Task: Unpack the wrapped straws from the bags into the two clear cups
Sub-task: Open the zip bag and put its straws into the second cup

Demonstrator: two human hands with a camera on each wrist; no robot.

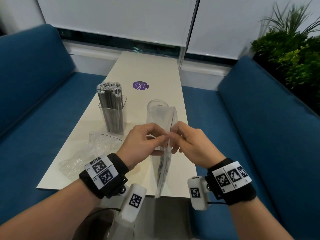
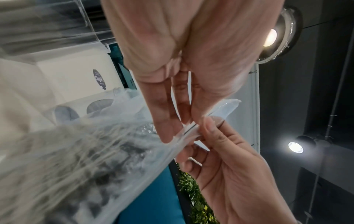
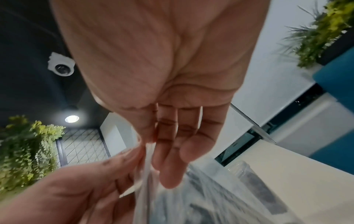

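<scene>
Above the table's near end I hold a clear bag of wrapped straws point(image 1: 162, 170) upright. My left hand point(image 1: 160, 138) and right hand point(image 1: 175, 138) each pinch one side of its top edge, thumbs almost touching. The left wrist view shows the bag point(image 2: 95, 159) with dark straws inside, its edge between my left fingers point(image 2: 170, 121) and the right hand point(image 2: 229, 159). In the right wrist view my right fingers point(image 3: 168, 163) lie on the bag point(image 3: 191, 204). A clear cup point(image 1: 112, 115) packed with wrapped straws stands at the left. An empty clear cup point(image 1: 156, 105) stands behind the bag.
An empty crumpled clear bag point(image 1: 86, 149) lies on the white table point(image 1: 152, 70) near its left edge. A purple round sticker point(image 1: 140, 86) marks the middle of the table. Blue sofas point(image 1: 34, 101) flank it on both sides, with green plants point(image 1: 290, 54) at the far right.
</scene>
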